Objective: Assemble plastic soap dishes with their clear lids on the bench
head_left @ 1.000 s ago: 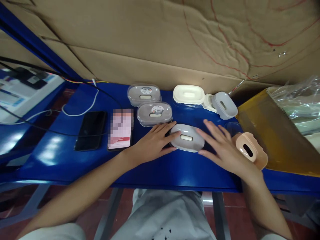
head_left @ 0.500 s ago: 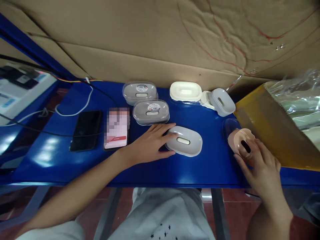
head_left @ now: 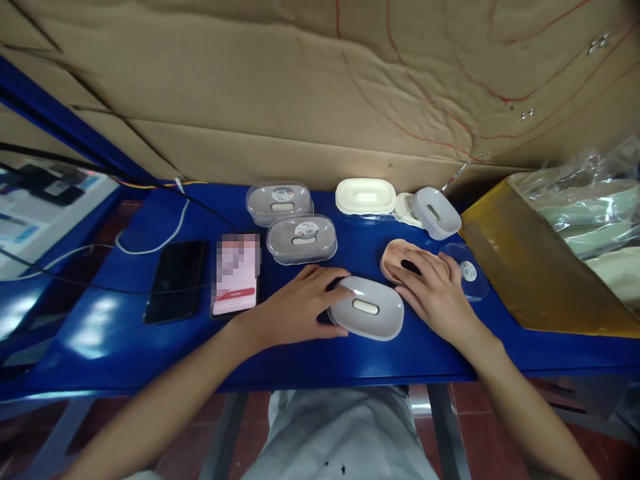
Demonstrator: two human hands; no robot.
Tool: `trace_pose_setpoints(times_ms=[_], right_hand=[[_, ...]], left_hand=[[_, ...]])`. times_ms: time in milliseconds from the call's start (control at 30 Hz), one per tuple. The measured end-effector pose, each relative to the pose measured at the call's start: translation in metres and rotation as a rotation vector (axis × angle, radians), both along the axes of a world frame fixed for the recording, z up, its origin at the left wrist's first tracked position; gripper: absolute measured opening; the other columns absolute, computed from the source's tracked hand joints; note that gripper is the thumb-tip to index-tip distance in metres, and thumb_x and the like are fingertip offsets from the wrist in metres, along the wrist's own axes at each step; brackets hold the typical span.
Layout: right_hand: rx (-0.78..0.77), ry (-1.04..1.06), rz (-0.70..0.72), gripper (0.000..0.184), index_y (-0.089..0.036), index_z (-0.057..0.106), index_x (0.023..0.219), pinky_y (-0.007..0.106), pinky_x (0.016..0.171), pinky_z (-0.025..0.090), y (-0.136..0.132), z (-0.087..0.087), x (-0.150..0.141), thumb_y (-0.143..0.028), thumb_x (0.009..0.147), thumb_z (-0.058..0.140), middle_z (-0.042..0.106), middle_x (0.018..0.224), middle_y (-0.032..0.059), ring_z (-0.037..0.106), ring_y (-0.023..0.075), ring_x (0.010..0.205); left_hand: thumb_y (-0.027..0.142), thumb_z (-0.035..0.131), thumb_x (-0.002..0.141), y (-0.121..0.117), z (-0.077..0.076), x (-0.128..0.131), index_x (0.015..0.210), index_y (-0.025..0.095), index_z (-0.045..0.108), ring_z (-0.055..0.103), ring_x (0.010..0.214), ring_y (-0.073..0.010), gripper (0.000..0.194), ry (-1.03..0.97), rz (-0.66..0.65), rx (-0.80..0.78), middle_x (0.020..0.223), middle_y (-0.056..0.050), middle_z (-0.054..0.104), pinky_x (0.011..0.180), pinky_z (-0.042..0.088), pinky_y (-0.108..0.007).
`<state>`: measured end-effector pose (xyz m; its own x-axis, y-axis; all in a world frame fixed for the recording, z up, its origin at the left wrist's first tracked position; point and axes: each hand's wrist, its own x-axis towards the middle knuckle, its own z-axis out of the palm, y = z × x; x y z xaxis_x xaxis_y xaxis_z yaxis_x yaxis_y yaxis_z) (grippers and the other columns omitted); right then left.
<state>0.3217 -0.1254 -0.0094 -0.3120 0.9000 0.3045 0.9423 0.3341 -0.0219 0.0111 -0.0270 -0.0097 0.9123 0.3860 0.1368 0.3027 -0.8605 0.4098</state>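
My left hand [head_left: 304, 301] grips the left end of a grey oval soap dish [head_left: 384, 308], its thumb and fingers at the rim. A pale insert shows through the slot in its middle. My right hand [head_left: 434, 287] is closed over a peach soap dish [head_left: 393, 252], just right of the grey one, and hides much of it. A dark slot is visible between the fingers. Beside that hand lies a clear lid [head_left: 477, 283] with a round label, leaning near the carton.
Two lidded grey soap dishes [head_left: 302, 248] stand left of centre. Behind are a cream dish [head_left: 366, 195] and a tilted grey dish [head_left: 436, 215]. Two phones [head_left: 176, 280], cables and a white power strip [head_left: 30, 213] occupy the left. A carton [head_left: 520, 280] with plastic-wrapped pieces stands right.
My right hand has brought the peach dish leftward, away from the carton and close to the grey dish. The clear lid stays behind at the right. My left hand keeps its grip.
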Motion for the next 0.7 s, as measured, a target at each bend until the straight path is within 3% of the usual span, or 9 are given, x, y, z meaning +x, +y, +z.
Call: trace_pose_setpoints(times_ms=[67,133,200,267,367,433,533,700], right_hand=[[-0.001,0.054,-0.084,0.045,-0.028,0.056,0.156,0.059,0.121,0.037,-0.001,0.001,0.010,-0.039,0.112,0.054,0.057,0.162,0.0155,0.052,0.0355,0.150],[0.030,0.093,-0.271,0.051,-0.026,0.050,0.161,0.058,0.117,0.043,-0.012,-0.005,0.023,-0.044,0.113,0.049,0.053,0.166,0.0181,0.053,0.0381,0.149],[0.046,0.090,-0.453,0.056,-0.022,0.048,0.162,0.062,0.116,0.044,-0.031,-0.017,0.035,-0.048,0.113,0.046,0.053,0.165,0.0210,0.053,0.0417,0.148],[0.053,0.091,-0.520,0.057,-0.020,0.050,0.159,0.067,0.117,0.041,-0.054,-0.029,0.045,-0.053,0.112,0.047,0.057,0.160,0.0224,0.053,0.0441,0.147],[0.070,0.164,-0.505,0.054,-0.024,0.061,0.148,0.065,0.113,0.046,-0.088,-0.043,0.057,-0.058,0.107,0.057,0.064,0.146,0.0191,0.062,0.0414,0.136],[0.061,0.182,-0.545,0.057,-0.026,0.062,0.147,0.067,0.109,0.049,-0.106,-0.046,0.064,-0.061,0.103,0.063,0.059,0.148,0.0197,0.061,0.0431,0.136],[0.057,0.231,-0.590,0.060,-0.029,0.060,0.151,0.069,0.109,0.051,-0.122,-0.040,0.068,-0.060,0.100,0.068,0.054,0.151,0.0189,0.059,0.0447,0.138],[-0.010,0.413,-0.291,0.061,-0.031,0.054,0.153,0.060,0.114,0.053,-0.121,-0.014,0.039,-0.043,0.097,0.075,0.053,0.157,0.0157,0.056,0.0394,0.145]], left_hand=[[0.048,0.089,0.089,-0.002,0.002,0.000,0.134,0.023,0.070,0.058,0.136,-0.0380,0.055,0.016,-0.002,-0.005,0.148,-0.015,0.059,0.119,0.046,-0.059],[0.048,0.088,0.090,-0.004,0.003,0.000,0.133,0.024,0.070,0.057,0.138,-0.0381,0.052,0.021,-0.003,-0.010,0.148,-0.015,0.058,0.119,0.046,-0.058],[0.046,0.087,0.092,-0.006,0.003,0.001,0.132,0.024,0.070,0.057,0.139,-0.0379,0.049,0.021,-0.006,-0.012,0.149,-0.015,0.056,0.119,0.046,-0.057],[0.043,0.086,0.092,-0.007,0.003,0.002,0.131,0.023,0.069,0.055,0.141,-0.0384,0.048,0.017,-0.006,-0.008,0.153,-0.016,0.054,0.120,0.045,-0.057],[0.043,0.087,0.091,-0.008,0.001,0.003,0.128,0.020,0.069,0.055,0.143,-0.0392,0.047,0.012,-0.010,-0.009,0.156,-0.018,0.053,0.120,0.045,-0.056],[0.043,0.087,0.091,-0.008,-0.001,0.004,0.127,0.021,0.069,0.055,0.143,-0.0387,0.046,0.006,-0.013,-0.026,0.156,-0.017,0.055,0.120,0.045,-0.055],[0.043,0.086,0.092,-0.008,-0.004,0.006,0.143,0.024,0.061,0.056,0.144,-0.0387,0.060,-0.021,0.010,-0.078,0.158,-0.015,0.057,0.121,0.044,-0.056],[0.039,0.090,0.089,-0.007,-0.005,0.009,0.166,0.028,0.035,0.054,0.149,-0.0377,0.096,-0.049,0.033,-0.223,0.163,-0.015,0.055,0.124,0.041,-0.056]])
